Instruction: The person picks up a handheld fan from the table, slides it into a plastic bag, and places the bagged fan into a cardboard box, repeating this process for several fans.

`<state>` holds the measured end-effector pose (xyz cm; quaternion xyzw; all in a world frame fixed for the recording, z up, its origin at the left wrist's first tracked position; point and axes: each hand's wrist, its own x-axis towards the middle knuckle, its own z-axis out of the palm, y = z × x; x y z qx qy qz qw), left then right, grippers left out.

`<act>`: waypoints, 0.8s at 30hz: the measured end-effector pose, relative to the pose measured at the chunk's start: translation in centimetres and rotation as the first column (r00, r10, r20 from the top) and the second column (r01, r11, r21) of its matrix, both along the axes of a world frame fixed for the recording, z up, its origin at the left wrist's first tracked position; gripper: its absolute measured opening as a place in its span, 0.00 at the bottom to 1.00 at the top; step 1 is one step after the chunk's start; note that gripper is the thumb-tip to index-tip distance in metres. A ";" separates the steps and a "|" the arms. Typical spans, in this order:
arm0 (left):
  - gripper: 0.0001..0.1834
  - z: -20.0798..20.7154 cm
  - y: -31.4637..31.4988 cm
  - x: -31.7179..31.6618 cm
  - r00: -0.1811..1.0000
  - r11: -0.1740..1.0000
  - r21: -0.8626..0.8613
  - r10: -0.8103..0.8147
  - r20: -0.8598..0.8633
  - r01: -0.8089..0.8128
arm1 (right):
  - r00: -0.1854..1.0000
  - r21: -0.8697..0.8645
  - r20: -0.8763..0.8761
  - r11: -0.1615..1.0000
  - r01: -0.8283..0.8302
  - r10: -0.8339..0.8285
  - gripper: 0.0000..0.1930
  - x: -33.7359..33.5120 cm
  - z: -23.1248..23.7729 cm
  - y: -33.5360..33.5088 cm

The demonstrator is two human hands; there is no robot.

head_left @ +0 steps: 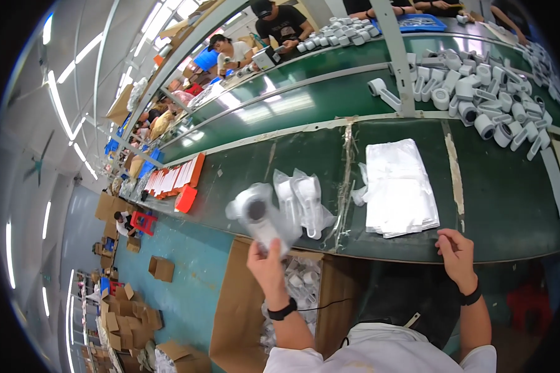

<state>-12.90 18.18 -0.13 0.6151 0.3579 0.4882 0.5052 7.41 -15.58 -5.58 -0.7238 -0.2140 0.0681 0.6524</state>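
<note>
My left hand (pixel 266 268) grips the handle end of a white handheld device (pixel 259 214) in a clear plastic bag, its round dark face turned up. The device is smeared by motion and held over the bench edge. Just right of it, two similar bagged devices (pixel 300 199) lie side by side on the green bench (pixel 233 171). A stack of white plastic bags (pixel 399 189) lies flat farther right. My right hand (pixel 457 253) is at the bench's near edge, beside the stack's lower right corner, fingers curled in with nothing visible in them.
Below the bench edge, an open carton (pixel 239 304) contains several bagged devices (pixel 302 283). Unbagged white devices (pixel 479 93) are heaped at the far right, past a metal post (pixel 397 62). Orange boxes with white sheets (pixel 175 176) sit on the left. Co-workers (pixel 280 25) work across the conveyor.
</note>
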 end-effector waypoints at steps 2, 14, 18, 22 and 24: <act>0.17 -0.4 2.0 -0.4 0.986 0.992 -0.029 0.115 -0.123 -0.120 | 1.000 -0.078 0.025 0.997 0.016 -0.014 0.07 0.3 -1.1 -0.3; 0.26 -6.4 8.6 2.9 0.804 0.947 0.297 0.272 -0.529 -0.125 | 0.989 -0.049 0.107 0.993 0.110 -0.105 0.06 0.0 -1.0 -0.9; 0.29 -4.0 7.5 3.2 0.713 0.790 0.605 0.481 -0.511 -0.098 | 0.992 -0.076 0.105 0.994 0.081 -0.073 0.06 -0.1 -0.7 -0.9; 0.35 -1.1 2.6 6.4 0.551 0.753 0.617 0.422 -0.720 0.229 | 0.989 -0.077 0.123 0.992 0.097 -0.087 0.06 -0.2 -1.3 -0.6; 0.42 -0.8 1.7 7.7 0.347 0.838 0.461 0.357 -0.867 0.292 | 0.991 -0.085 0.114 0.994 0.075 -0.065 0.06 -0.3 -2.1 -0.6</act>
